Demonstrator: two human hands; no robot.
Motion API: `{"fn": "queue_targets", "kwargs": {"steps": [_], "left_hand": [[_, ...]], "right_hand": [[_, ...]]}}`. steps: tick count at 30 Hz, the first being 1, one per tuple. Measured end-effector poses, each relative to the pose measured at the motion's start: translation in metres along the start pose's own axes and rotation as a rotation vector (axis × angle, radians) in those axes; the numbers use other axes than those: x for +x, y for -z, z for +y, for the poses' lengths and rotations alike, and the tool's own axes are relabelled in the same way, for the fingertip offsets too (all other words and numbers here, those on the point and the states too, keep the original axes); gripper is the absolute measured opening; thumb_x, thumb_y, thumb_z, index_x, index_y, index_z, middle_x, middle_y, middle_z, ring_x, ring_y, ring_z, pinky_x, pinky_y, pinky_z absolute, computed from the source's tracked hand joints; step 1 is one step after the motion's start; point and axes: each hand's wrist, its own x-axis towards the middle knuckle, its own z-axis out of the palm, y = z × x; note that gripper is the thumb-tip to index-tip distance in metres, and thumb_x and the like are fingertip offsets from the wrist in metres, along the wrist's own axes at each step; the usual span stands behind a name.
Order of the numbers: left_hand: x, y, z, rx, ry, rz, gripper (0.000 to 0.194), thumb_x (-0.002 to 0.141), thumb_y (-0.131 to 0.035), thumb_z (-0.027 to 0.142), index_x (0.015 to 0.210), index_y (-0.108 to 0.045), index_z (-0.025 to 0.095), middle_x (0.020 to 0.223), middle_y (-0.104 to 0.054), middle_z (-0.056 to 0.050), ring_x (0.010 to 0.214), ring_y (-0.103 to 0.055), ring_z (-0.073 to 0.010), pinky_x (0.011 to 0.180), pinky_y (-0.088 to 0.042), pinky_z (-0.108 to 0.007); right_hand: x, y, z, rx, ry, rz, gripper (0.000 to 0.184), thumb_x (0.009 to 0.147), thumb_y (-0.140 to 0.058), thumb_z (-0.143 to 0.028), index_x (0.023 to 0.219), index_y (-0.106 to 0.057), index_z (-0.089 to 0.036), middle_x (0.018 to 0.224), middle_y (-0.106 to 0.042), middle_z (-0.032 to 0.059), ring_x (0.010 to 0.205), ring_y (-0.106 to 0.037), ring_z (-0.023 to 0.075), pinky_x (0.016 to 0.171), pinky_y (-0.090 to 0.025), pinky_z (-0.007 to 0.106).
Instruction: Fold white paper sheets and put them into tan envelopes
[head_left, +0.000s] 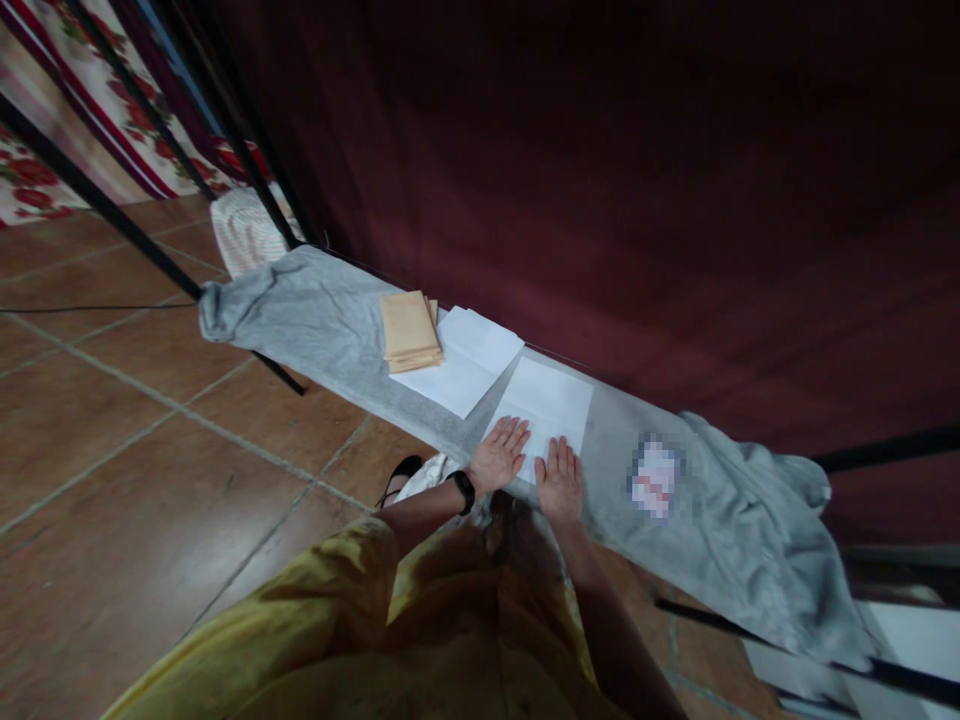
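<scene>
A white sheet of paper lies on the grey cloth in front of me. Flat on its near left part rests my left hand, fingers stretched out, a dark band on the wrist. My right hand is pressed flat on the sheet's near right part, its fingers extended too. Both palms hide the near edge in places. To the left lie more white sheets, with a stack of tan envelopes partly on top of them.
The grey cloth covers a long narrow bench with black metal bars. A small blurred-out item lies to the right. Behind the bench hangs a dark red curtain. Brown floor tiles show at left.
</scene>
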Motion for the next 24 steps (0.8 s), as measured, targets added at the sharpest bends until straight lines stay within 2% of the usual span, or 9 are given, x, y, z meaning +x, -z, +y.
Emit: {"fn": "queue_targets", "kwargs": {"steps": [5, 15, 19, 24], "left_hand": [[0.000, 0.001, 0.000, -0.008, -0.003, -0.004, 0.054, 0.103, -0.032, 0.033, 0.151, -0.041, 0.011, 0.162, -0.035, -0.013, 0.152, -0.027, -0.0262, 0.127, -0.015, -0.051], [0.001, -0.001, 0.001, -0.003, -0.021, -0.021, 0.055, 0.103, -0.032, 0.032, 0.152, -0.039, 0.008, 0.163, -0.032, -0.013, 0.153, -0.023, -0.0259, 0.128, -0.014, -0.049], [0.006, -0.006, 0.000, -0.053, 0.016, 0.001, 0.053, 0.104, -0.029, 0.033, 0.151, -0.042, 0.012, 0.160, -0.039, -0.011, 0.151, -0.030, -0.0242, 0.126, -0.020, -0.046], [0.027, -0.013, 0.004, -0.130, 0.085, 0.014, 0.055, 0.105, -0.026, 0.037, 0.150, -0.044, 0.013, 0.159, -0.041, -0.012, 0.150, -0.033, -0.0252, 0.123, -0.028, -0.046]], "right_hand": [[-0.009, 0.005, 0.006, -0.015, 0.019, 0.063, 0.055, 0.106, -0.032, -0.035, 0.153, -0.036, -0.007, 0.155, -0.042, 0.0240, 0.143, -0.041, 0.0300, 0.115, -0.033, 0.053], [-0.015, 0.014, 0.008, -0.023, 0.002, 0.070, 0.055, 0.106, -0.033, -0.034, 0.153, -0.037, -0.006, 0.154, -0.044, 0.0245, 0.142, -0.043, 0.0305, 0.115, -0.033, 0.054], [-0.015, 0.013, 0.006, -0.014, 0.001, 0.098, 0.054, 0.106, -0.033, -0.034, 0.152, -0.039, -0.007, 0.153, -0.046, 0.0238, 0.142, -0.043, 0.0306, 0.115, -0.033, 0.053], [-0.014, 0.012, 0.005, -0.009, 0.000, 0.123, 0.052, 0.106, -0.035, -0.031, 0.152, -0.038, -0.008, 0.153, -0.046, 0.0228, 0.144, -0.040, 0.0296, 0.114, -0.035, 0.053]]}}
